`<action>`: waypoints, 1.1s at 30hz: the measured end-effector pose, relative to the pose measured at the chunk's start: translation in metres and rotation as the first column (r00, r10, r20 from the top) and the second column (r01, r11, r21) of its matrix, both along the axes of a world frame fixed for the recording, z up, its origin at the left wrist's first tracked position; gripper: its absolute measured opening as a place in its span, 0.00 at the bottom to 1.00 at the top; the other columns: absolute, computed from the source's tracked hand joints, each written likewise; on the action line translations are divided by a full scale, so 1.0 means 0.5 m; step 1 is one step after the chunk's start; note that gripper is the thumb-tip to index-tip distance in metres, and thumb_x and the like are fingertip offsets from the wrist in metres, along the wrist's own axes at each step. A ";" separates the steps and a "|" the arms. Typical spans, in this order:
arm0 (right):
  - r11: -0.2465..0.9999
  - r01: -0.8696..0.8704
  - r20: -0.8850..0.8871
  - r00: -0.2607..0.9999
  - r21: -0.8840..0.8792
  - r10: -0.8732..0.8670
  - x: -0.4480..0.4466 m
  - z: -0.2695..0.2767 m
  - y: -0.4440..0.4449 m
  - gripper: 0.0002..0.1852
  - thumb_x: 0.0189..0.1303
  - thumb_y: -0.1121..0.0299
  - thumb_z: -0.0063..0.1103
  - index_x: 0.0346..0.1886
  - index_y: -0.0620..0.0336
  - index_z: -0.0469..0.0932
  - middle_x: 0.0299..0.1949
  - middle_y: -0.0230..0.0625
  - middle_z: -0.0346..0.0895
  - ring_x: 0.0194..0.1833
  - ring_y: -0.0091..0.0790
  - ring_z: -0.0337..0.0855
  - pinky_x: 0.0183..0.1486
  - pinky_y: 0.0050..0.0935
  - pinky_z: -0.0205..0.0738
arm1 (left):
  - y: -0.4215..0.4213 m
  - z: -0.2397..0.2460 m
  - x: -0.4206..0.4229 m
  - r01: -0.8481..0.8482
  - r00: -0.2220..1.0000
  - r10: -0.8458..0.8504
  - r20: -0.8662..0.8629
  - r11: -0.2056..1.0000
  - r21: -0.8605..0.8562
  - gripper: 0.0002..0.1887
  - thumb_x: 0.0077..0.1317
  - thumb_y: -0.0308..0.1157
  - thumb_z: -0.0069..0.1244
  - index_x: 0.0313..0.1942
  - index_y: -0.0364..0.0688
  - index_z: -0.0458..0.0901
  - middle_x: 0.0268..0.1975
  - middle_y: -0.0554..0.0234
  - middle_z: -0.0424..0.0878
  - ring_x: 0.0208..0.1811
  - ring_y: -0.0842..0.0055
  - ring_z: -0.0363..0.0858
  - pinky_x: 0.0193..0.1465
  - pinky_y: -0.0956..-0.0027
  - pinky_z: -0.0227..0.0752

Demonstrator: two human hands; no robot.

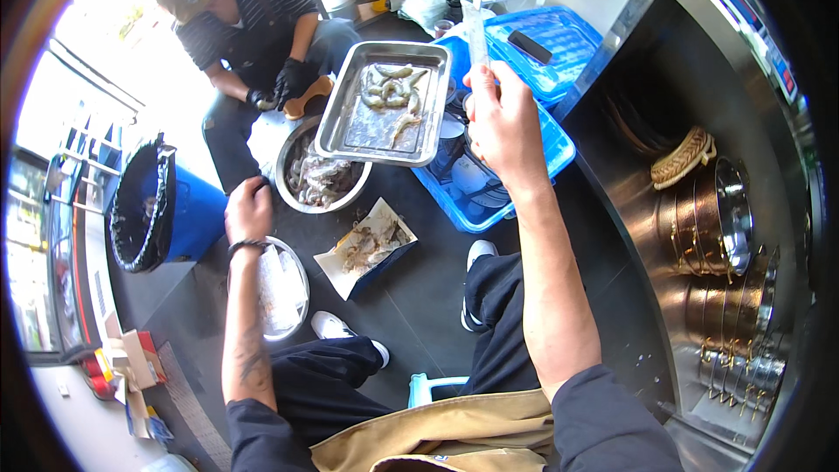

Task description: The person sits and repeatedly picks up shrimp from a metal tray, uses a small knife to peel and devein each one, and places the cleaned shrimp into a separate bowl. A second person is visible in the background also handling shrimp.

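Observation:
My right hand (501,121) is closed around a translucent plastic strip (476,33) that points upward, beside a stainless steel tray (341,134). Several raw shrimp (393,92) lie in that tray. My left hand (249,210) is blurred, fingers curled, above the edge of a round white basin (283,292) with white plastic in it; whether it holds anything is not visible. Between my hands, a bowl (288,200) is heaped with shrimp (324,174). On the floor nearer me sits an open paper box (334,269) with shrimp shells (372,242).
A person (246,29) in black gloves sits opposite. At left stands a blue bin (196,216) with a black liner. A blue plastic tub (452,206) of dishes and its lid (564,46), bearing a phone (529,47), are at right. Metal pots (704,229) line a steel shelf.

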State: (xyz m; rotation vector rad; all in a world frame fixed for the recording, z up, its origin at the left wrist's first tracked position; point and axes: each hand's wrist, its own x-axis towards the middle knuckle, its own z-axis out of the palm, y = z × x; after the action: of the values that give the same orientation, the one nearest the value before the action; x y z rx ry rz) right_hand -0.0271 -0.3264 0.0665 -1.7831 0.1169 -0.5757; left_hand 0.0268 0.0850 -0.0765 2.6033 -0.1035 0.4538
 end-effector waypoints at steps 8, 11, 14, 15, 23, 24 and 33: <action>0.999 -0.028 0.169 0.985 -0.035 0.034 0.005 0.026 0.049 0.11 0.75 0.68 0.53 0.43 0.70 0.77 0.28 0.55 0.82 0.31 0.52 0.87 0.33 0.44 0.77 | -0.453 -0.112 0.296 0.452 0.890 -0.416 -0.186 0.856 0.251 0.19 0.66 0.37 0.57 0.55 0.41 0.79 0.55 0.44 0.82 0.57 0.50 0.80 0.59 0.52 0.75; 0.998 -0.036 0.068 0.997 -0.059 0.040 -0.003 0.016 0.028 0.11 0.74 0.69 0.54 0.44 0.72 0.76 0.26 0.57 0.82 0.31 0.56 0.88 0.31 0.45 0.78 | -0.568 -0.160 0.318 0.448 0.882 -0.336 -0.332 0.817 0.362 0.19 0.68 0.35 0.54 0.57 0.40 0.78 0.56 0.45 0.82 0.58 0.52 0.81 0.61 0.53 0.75; 0.999 -0.030 0.084 0.996 -0.042 0.033 0.002 0.016 0.018 0.11 0.75 0.70 0.53 0.44 0.73 0.74 0.24 0.59 0.81 0.29 0.58 0.87 0.26 0.43 0.78 | -0.593 -0.162 0.319 0.420 0.880 -0.275 -0.388 0.831 0.363 0.19 0.70 0.33 0.51 0.59 0.38 0.76 0.57 0.46 0.82 0.58 0.53 0.81 0.62 0.54 0.76; 0.999 -0.018 0.118 0.993 -0.028 0.021 0.002 0.019 0.017 0.11 0.75 0.71 0.52 0.44 0.74 0.74 0.25 0.61 0.81 0.29 0.58 0.87 0.25 0.43 0.78 | -0.586 -0.152 0.320 0.408 0.878 -0.263 -0.399 0.848 0.339 0.19 0.71 0.33 0.50 0.59 0.38 0.76 0.57 0.47 0.82 0.58 0.54 0.81 0.62 0.54 0.76; 0.999 -0.049 0.034 0.998 0.015 0.048 -0.004 0.028 -0.016 0.14 0.75 0.67 0.52 0.44 0.75 0.76 0.30 0.63 0.84 0.34 0.58 0.89 0.29 0.43 0.85 | -0.446 -0.055 0.279 -0.233 0.713 -0.426 -0.557 0.605 -0.761 0.18 0.77 0.28 0.42 0.64 0.33 0.73 0.59 0.50 0.82 0.60 0.57 0.82 0.65 0.57 0.76; 1.000 -0.013 0.059 0.998 0.020 0.011 0.008 0.015 -0.006 0.11 0.74 0.70 0.52 0.44 0.73 0.75 0.28 0.61 0.81 0.34 0.61 0.86 0.31 0.48 0.78 | -0.427 -0.035 0.266 -0.338 0.679 -0.515 -0.523 0.414 -0.846 0.18 0.77 0.27 0.41 0.64 0.33 0.72 0.59 0.50 0.82 0.60 0.58 0.82 0.65 0.57 0.76; 0.931 -0.325 -0.044 0.946 -0.164 0.322 -0.029 0.006 0.147 0.12 0.73 0.66 0.53 0.45 0.68 0.77 0.33 0.63 0.81 0.40 0.64 0.84 0.38 0.51 0.76 | -0.235 0.186 -0.022 -0.208 0.708 -0.693 -0.139 -0.017 -0.978 0.22 0.77 0.36 0.51 0.65 0.33 0.74 0.55 0.57 0.83 0.54 0.72 0.83 0.58 0.69 0.81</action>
State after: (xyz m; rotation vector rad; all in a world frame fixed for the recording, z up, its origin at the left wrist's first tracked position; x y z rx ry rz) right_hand -0.0417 -0.2529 0.0697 -1.9207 -0.2198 -0.3398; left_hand 0.0160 -0.0324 0.0166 0.9883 -0.0322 -0.4895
